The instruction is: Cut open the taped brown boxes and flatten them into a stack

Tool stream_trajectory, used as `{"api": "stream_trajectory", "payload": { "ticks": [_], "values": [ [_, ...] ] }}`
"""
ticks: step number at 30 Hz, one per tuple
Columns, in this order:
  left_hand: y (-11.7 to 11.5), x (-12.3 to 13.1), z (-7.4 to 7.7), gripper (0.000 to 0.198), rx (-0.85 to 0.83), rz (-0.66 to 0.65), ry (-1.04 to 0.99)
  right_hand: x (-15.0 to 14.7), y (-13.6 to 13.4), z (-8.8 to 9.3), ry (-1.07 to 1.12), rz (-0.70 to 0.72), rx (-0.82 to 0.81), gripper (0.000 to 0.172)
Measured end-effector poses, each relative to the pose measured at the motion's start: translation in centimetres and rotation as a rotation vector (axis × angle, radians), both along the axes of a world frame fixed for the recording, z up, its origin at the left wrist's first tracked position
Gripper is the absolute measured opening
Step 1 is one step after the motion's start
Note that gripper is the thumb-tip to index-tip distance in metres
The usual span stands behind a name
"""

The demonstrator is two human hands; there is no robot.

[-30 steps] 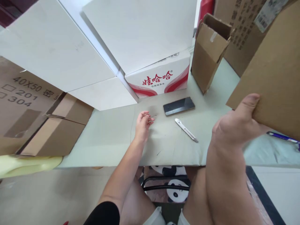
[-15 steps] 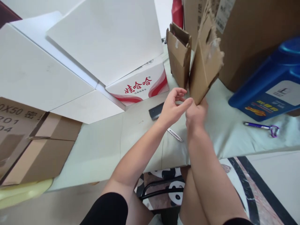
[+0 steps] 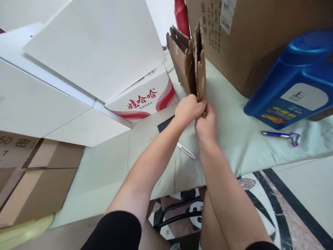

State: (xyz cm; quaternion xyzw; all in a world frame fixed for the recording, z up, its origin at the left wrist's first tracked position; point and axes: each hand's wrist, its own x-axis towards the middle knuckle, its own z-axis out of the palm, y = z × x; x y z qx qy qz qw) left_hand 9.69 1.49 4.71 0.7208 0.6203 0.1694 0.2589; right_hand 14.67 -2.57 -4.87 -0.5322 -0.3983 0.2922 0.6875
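Observation:
My left hand (image 3: 187,110) and my right hand (image 3: 207,124) meet at the lower end of a torn piece of cardboard (image 3: 202,74). Both are closed on it, and they hold it upright, nearly edge-on to me. Its upper edge is ragged. Just left of it, a small open cardboard box (image 3: 179,59) with jagged flaps stands against or close behind the piece; whether they touch I cannot tell. Partly under my left forearm lie a dark flat object (image 3: 165,124) and a slim whitish pen-like tool (image 3: 186,151).
White boxes (image 3: 101,45) and a red-and-white carton (image 3: 145,100) stand to the left. A brown carton (image 3: 241,48), a blue jug (image 3: 288,83) and a purple pen-like tool (image 3: 278,134) are on the right. Behind the cardboard rises a red bottle-like object (image 3: 181,19). A pale green cloth (image 3: 109,170) covers the table.
My left hand has closed onto the cardboard beside my right. The piece has turned from showing its broad face to nearly edge-on. The view has shifted slightly right.

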Motion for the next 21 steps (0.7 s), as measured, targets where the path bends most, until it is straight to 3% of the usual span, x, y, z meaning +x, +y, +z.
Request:
{"api": "stream_trajectory", "payload": {
  "ticks": [4, 10, 21],
  "values": [
    [1.5, 0.6, 0.9, 0.036, -0.075, -0.042, 0.190, -0.6, -0.1, 1.0, 0.065, -0.071, -0.116, 0.047],
    [3.7, 1.4, 0.3, 0.043, 0.019, 0.082, 0.203, -0.9, -0.6, 2.5, 0.166, -0.066, -0.157, 0.045],
    [5.0, 0.7, 0.6, 0.035, 0.126, 0.242, 0.299, -0.6, -0.8, 2.7, 0.281, -0.032, -0.193, 0.029]
  ]
}}
